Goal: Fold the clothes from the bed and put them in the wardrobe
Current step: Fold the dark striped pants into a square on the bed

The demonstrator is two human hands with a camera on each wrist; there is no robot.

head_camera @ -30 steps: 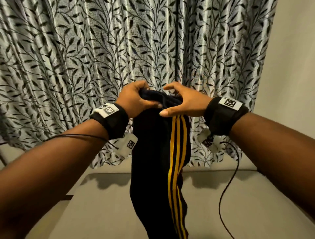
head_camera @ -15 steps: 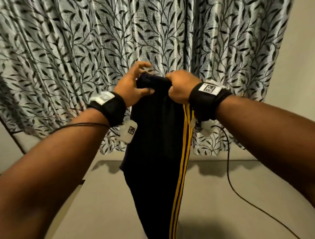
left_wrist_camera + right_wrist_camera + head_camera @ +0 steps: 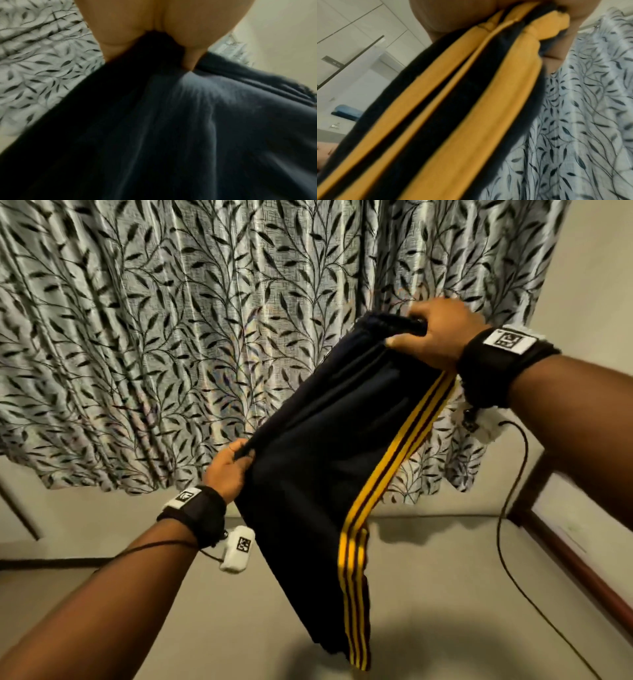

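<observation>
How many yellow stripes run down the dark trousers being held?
3, side by side along the trousers' right edge, from under the right hand down to the hanging end. The far side is hidden.

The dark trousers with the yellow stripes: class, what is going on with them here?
A person holds the dark trousers up in the air in front of a leaf-patterned curtain, above the bed. The right hand grips the top end, high up, and the left hand pinches the plain edge lower down, so the cloth is stretched at a slant. The lower part hangs loose. Nothing is folded yet.

Dark yellow-striped trousers [image 3: 318, 446] hang slanted, stretched above the bed [image 3: 445, 594].
</observation>
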